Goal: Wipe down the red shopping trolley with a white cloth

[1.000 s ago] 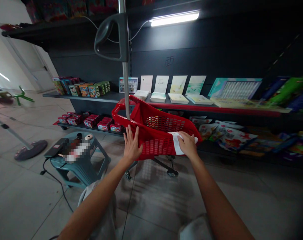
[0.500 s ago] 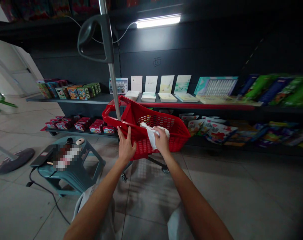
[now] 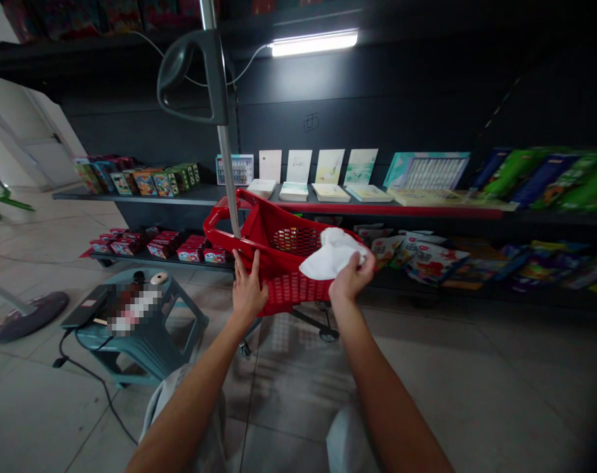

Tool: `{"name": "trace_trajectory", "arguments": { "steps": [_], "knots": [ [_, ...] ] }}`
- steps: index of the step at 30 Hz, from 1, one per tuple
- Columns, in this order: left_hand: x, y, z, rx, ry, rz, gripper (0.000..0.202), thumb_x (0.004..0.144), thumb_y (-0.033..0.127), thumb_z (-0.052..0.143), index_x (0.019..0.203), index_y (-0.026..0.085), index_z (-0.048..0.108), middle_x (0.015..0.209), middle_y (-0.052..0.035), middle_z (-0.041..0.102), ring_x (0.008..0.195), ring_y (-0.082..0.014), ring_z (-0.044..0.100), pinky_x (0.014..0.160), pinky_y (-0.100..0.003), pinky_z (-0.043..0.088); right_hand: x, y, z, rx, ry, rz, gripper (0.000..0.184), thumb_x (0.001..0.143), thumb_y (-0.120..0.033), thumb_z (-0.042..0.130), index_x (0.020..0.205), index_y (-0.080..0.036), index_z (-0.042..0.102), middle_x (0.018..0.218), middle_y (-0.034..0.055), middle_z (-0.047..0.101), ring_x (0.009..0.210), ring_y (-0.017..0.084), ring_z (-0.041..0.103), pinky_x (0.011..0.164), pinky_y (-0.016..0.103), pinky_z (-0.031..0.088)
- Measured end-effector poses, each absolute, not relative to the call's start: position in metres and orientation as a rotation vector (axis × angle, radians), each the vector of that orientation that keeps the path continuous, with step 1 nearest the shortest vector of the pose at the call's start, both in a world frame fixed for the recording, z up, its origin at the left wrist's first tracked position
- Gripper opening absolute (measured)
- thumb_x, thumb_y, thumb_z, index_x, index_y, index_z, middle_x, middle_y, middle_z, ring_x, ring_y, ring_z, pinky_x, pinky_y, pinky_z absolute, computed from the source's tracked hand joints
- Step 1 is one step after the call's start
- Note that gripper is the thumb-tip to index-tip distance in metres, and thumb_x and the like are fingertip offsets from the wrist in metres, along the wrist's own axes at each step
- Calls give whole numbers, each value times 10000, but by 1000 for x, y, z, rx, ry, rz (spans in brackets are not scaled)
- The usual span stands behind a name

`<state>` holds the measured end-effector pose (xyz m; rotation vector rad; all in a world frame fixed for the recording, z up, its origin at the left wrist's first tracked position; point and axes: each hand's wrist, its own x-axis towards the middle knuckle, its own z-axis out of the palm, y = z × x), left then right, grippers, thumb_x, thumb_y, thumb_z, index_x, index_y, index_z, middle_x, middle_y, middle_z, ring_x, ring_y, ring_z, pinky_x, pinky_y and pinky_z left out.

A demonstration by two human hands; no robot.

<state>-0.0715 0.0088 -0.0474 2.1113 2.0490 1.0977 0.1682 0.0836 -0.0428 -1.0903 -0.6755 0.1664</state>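
Observation:
A red plastic shopping cart (image 3: pixel 298 287) with perforated sides stands in front of me, its handle end to the left. My left hand (image 3: pixel 249 289) rests with fingers spread against the cart's side near the handle. In my right hand (image 3: pixel 352 276) is a white cloth (image 3: pixel 330 255), held at the far right end of the cart's near upper rim. The cloth is bunched and covers part of that rim. My right fingers are partly hidden by the cloth.
A metal pole with a grey handle (image 3: pixel 217 79) rises by the cart's left end. Behind runs a dark shelf (image 3: pixel 190 195) with notebooks (image 3: pixel 298 167), boxes and snack bags (image 3: pixel 431 259). To the left stand a blue-grey stool (image 3: pixel 145 355) holding items and a round pole base (image 3: pixel 32 315).
My right hand has moved right along the cart's near rim with the white cloth, from about its middle to the far right end. My left hand stays in place.

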Motion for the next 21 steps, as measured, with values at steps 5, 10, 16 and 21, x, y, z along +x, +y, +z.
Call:
{"name": "trace_trajectory", "arguments": {
  "steps": [5, 10, 16, 21],
  "knots": [
    [-71, 7, -46, 2103, 2053, 1094, 1036, 877, 201, 666, 1671, 436, 43, 1693, -2, -371, 1598, -444, 211, 1109, -562, 531, 189, 91, -60, -1470, -1066, 106, 462, 992, -331, 315, 1303, -131, 593, 1296, 212, 664, 1271, 324, 605, 1146, 571, 417],
    [-68, 9, -45, 2095, 2053, 1109, 1027, 884, 201, 659, 1671, 435, 42, 1676, 8, -403, 1605, -449, 179, 1130, -562, 515, 166, 84, -77, -1589, -1777, -221, 523, 936, -191, 433, 1435, -133, 575, 1549, 186, 526, 1524, 368, 362, 1259, 699, 114],
    [-67, 11, -47, 2124, 2140, 1005, 993, 915, 278, 652, 1671, 430, 27, 1694, -45, -373, 1551, -482, 312, 1071, -595, 541, 198, 81, -75, -1449, -2025, -145, 750, 829, 7, 391, 1558, -151, 473, 1591, 147, 499, 1547, 289, 361, 1286, 600, 229],
    [-69, 15, -51, 2152, 2147, 970, 965, 917, 275, 637, 1676, 412, 58, 1688, -95, -373, 1404, -496, 518, 1025, -635, 546, 239, 81, -82, -1342, -1882, -2, 688, 801, 11, 398, 1439, -145, 602, 1539, 122, 561, 1511, 223, 419, 1292, 488, 295]
  ]
}}
